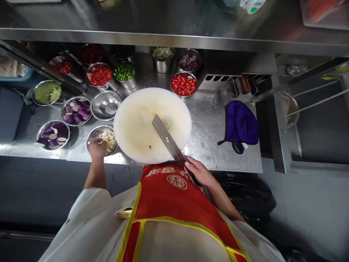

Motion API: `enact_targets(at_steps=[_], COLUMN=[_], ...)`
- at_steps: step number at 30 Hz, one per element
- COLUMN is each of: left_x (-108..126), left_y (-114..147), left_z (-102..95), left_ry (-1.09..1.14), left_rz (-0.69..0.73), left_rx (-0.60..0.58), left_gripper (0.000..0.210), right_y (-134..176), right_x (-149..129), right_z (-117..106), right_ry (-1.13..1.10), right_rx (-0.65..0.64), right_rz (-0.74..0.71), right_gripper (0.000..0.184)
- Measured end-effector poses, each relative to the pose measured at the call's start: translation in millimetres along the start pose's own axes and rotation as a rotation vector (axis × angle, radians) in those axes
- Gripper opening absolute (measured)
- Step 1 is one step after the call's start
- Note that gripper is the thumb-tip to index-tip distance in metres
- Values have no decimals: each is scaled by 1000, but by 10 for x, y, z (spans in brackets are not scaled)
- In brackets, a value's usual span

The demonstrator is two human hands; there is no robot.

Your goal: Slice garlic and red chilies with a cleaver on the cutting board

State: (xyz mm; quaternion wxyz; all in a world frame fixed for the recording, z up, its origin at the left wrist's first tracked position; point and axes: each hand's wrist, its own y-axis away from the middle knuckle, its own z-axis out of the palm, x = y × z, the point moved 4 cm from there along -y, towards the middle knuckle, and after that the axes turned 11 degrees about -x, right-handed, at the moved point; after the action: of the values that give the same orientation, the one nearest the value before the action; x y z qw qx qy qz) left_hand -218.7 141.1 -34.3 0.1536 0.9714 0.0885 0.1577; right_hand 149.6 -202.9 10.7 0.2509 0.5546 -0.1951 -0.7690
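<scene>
**Left hand at the bowl of pale cubes, knife held low in the right**

Nearest is a red apron with yellow edging (174, 194). Just beyond it, the right hand (199, 170) is wrapped around the black handle of a long, rectangular steel knife (169, 140), whose blade slants across a round, off-white cutting board (133, 120). Small pale bits cling to the blade.

To the left, the left hand (97, 147) reaches into a round, shiny steel bowl (94, 133) beside the board, its fingers bunched together next to small, cream-coloured cubes (109, 141). Whether it grips any, I cannot tell.

The step in hand appears to be moving cut pieces at the bowl, with cutting paused. Any further slicing would call for the left hand back over the board, fingertips tucked clear of the edge, and the blade wiped of bits.

Farther back stand steel containers of chopped purple chunks (77, 111), bright red pieces (184, 84) and green pieces (124, 72), below a long steel shelf (163, 38).
</scene>
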Motion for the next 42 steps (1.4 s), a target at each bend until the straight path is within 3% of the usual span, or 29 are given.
enact_targets(at_steps=[2, 4, 8, 11, 13, 16, 19, 21, 23, 25, 28, 32, 37, 39, 42], left_x=[261, 683, 1679, 2212, 2384, 2420, 2341, 2301, 2301, 2358, 2517, 2607, 2441, 2355, 2261], left_y=[-5, -14, -11, 120, 321, 748, 1145, 1317, 1425, 1524, 1661, 1592, 1253, 1178, 1135], left_z=[52, 153, 510, 825, 1011, 1200, 1256, 1198, 1070, 934, 854, 995, 1174, 1090, 761], left_ry=[16, 60, 132, 76, 34, 49, 139, 228, 336, 428, 489, 412, 224, 236, 329], left_rz=[139, 339, 740, 810, 801, 877, 1020, 1058, 1038, 1039, 1139, 1207, 1152, 1109, 978], left_rx=[41, 46, -82, -129, -137, -161, -240, -264, -210, -149, -157, -103, -51, -32, 62], left_gripper=[18, 23, 30, 36, 40, 43, 42, 41, 39, 35, 26, 20, 16, 15, 16], right_y=[11, 33, 120, 198, 231, 226, 171, 119, 60, 0, -85, -156, -89, -9, 115], right_x=[-4, -13, -47, -48, -41, -65, -120, -149, -169, -184, -207, -199, -130, -125, -147], right_z=[-7, -23, -42, -25, -12, 14, 26, 30, 40, 60, 94, 100, -21, -82, -155], right_ry=[-8, 5, 74, 46, -30, -149, -237, -283, -325, -366, -437, -545, -587, -520, -233], right_rx=[27, 51, 61, 81, 118, 136, 128, 131, 136, 135, 120, 106, 126, 112, 102], right_rz=[-8, -17, -90, -138, -159, -228, -304, -326, -321, -306, -311, -346, -433, -481, -439], right_gripper=[50, 51, 64, 69, 71, 70, 69, 67, 59, 50, 43, 43, 43, 51, 72])
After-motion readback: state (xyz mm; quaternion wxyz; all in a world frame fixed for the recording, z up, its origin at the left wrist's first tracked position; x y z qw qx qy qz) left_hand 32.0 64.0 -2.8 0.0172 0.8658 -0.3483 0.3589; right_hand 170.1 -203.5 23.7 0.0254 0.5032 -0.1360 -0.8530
